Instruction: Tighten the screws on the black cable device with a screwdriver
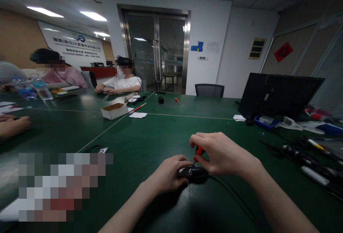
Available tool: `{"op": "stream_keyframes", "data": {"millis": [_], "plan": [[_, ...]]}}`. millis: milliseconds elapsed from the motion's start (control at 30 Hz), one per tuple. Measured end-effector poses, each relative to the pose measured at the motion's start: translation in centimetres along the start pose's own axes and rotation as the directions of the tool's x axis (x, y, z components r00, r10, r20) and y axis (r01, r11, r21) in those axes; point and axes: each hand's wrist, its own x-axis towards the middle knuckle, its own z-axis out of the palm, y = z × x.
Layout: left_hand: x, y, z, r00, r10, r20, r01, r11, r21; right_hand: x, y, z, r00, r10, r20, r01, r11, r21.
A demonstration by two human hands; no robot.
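On the green table in front of me lies a black, rounded device (197, 174) with a cable (232, 191) running off to the right; its exact kind is unclear. My left hand (173, 172) is closed around the device's left end, steadying it against the tabletop. Above it, my right hand (214, 152) grips a small screwdriver (199, 151) with a red and black handle. The screwdriver stands nearly upright, its thin shaft pointing down to the top of the device. The tip's exact contact point is too small to make out.
A white open box (114, 111) and a red pencil-like stick (139, 107) lie ahead left. Farther off are another screwdriver (177, 101) and a small black block (160, 100). A monitor (280, 97), blue tray (266, 121) and cabled black devices (308, 160) occupy the right. Other people sit at left.
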Motion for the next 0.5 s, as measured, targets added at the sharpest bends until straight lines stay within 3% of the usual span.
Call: {"op": "stream_keyframes", "data": {"millis": [500], "plan": [[0.12, -0.44, 0.53, 0.997, 0.063, -0.043, -0.064, 0.998, -0.014, 0.51, 0.25, 0.28, 0.999, 0.047, -0.015, -0.048, 0.996, -0.074]]}}
